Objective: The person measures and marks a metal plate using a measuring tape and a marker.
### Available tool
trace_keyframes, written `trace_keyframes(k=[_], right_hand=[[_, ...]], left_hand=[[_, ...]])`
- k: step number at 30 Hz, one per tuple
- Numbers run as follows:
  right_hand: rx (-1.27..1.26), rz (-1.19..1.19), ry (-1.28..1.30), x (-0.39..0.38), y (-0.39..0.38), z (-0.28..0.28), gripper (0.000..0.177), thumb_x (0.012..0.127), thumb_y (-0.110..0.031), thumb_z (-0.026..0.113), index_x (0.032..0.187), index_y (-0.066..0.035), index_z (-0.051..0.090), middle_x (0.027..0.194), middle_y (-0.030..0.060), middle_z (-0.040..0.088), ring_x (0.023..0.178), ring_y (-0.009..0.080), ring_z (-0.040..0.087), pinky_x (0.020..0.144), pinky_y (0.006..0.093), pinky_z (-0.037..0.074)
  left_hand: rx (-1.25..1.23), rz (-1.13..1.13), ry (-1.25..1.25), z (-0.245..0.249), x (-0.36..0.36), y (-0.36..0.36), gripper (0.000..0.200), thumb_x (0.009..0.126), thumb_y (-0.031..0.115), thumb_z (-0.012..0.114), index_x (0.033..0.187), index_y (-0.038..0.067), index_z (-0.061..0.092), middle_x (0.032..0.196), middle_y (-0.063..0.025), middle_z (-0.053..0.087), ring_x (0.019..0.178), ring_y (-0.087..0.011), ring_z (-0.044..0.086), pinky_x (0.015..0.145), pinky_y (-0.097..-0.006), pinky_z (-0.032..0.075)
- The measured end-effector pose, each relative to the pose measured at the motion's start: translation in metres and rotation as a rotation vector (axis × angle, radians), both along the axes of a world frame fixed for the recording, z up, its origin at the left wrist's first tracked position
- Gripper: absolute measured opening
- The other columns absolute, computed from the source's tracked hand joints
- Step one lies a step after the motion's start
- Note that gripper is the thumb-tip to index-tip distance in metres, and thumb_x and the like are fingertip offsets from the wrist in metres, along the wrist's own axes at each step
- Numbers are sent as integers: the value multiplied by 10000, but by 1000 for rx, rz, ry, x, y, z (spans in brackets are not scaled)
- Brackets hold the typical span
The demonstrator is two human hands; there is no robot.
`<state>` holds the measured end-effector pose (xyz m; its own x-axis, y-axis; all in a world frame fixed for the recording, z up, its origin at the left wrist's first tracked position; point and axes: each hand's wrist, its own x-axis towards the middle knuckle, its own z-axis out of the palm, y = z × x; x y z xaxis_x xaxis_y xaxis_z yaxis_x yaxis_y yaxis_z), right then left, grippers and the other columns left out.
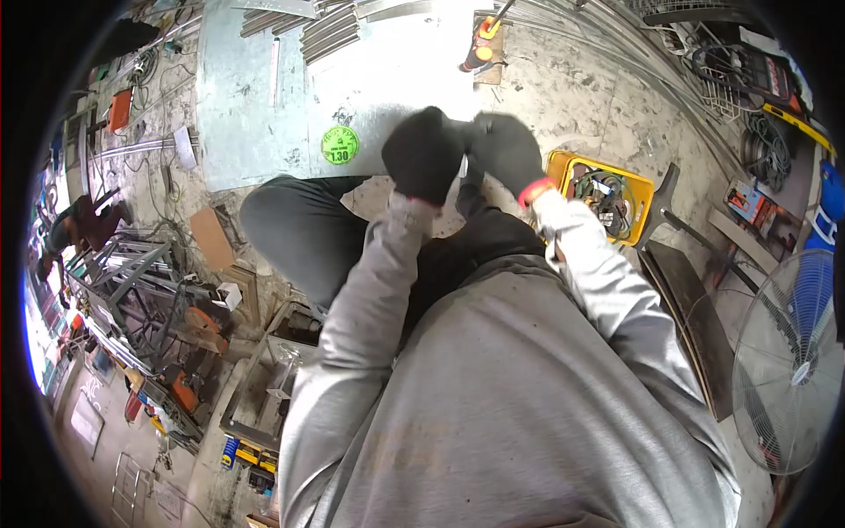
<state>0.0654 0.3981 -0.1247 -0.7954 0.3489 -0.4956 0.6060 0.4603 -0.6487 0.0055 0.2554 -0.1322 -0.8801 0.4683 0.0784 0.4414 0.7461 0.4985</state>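
Note:
My left hand (424,157), in a black glove, is held close beside my right hand (506,151), gloved the same with a red cuff. Both look closed, their fingers curled inward and blurred. A small pale sliver (464,165) shows between them; its kind cannot be made out, nor which hand grips it. The hands are over the near edge of a pale metal sheet (255,132). A round green sticker (340,145) marked 1.30 is on that sheet, left of my left hand.
Metal strips (330,37) lie on the sheet's far side. An orange-and-black tool (480,55) stands beyond my hands. To the right are a yellow crate (645,207) of tools and cables, and a large fan (788,370). Metal frames (132,282) crowd the left.

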Motion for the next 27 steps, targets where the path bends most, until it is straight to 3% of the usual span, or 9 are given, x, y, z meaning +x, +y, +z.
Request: trace_keyframes(k=[7,9,12,13,16,18,24,26,27], right_hand=[[187,24,180,-59,46,-65,455,969,-483,633,881,-62,780,794,157,741,744,294,718,708,402,536],[228,368,234,-45,40,-26,512,954,-536,620,887,-55,783,820,163,750,762,324,715,729,413,539],[-134,84,-269,-5,4,7,437,934,-497,677,886,-79,797,829,180,747,759,323,701,757,409,543],[-125,132,-272,11,-4,16,517,968,-564,618,912,-80,791,874,149,761,932,345,744,831,436,559],[-152,34,-277,16,-15,23,457,980,-486,608,871,-79,785,853,146,761,848,350,747,762,434,572],[25,50,-93,12,-10,7,312,917,-389,669,889,-106,797,885,168,754,854,355,734,786,439,561],[151,194,333,-58,49,-72,422,978,-418,620,941,-33,787,734,145,711,643,256,668,655,392,518],[51,146,-38,-73,49,-24,453,951,-465,594,1100,-79,779,1185,244,723,1081,431,685,907,488,549],[51,143,-36,-70,48,-28,453,951,-465,594,1100,-79,779,1185,244,723,1081,431,685,907,488,549]], left_hand=[[31,-60,163,-35,-62,33,189,865,273,683,777,107,671,727,-137,650,706,-381,665,646,-494,539],[87,-127,292,-43,-49,18,203,882,298,671,801,112,688,719,-137,643,695,-384,660,625,-494,538],[-74,-25,-10,-8,11,-15,236,877,312,715,775,106,664,743,-159,691,726,-402,702,643,-502,562],[-93,-6,-49,1,28,-24,232,877,315,719,778,110,675,734,-157,686,727,-402,702,644,-509,560],[-93,85,-129,9,36,-22,221,855,308,724,761,114,676,724,-149,680,721,-390,703,637,-507,557],[-54,47,-61,7,21,-13,216,846,303,724,749,116,673,718,-145,675,713,-389,700,630,-505,552],[32,-63,175,-44,-70,32,242,847,323,679,798,94,741,801,-168,705,761,-386,692,696,-504,559],[-250,-8,-235,-15,-87,42,331,855,382,653,901,86,792,942,-176,759,883,-382,723,780,-507,573],[-251,-11,-233,-11,-83,38,331,855,382,653,901,86,792,942,-176,759,883,-382,723,780,-507,573]])
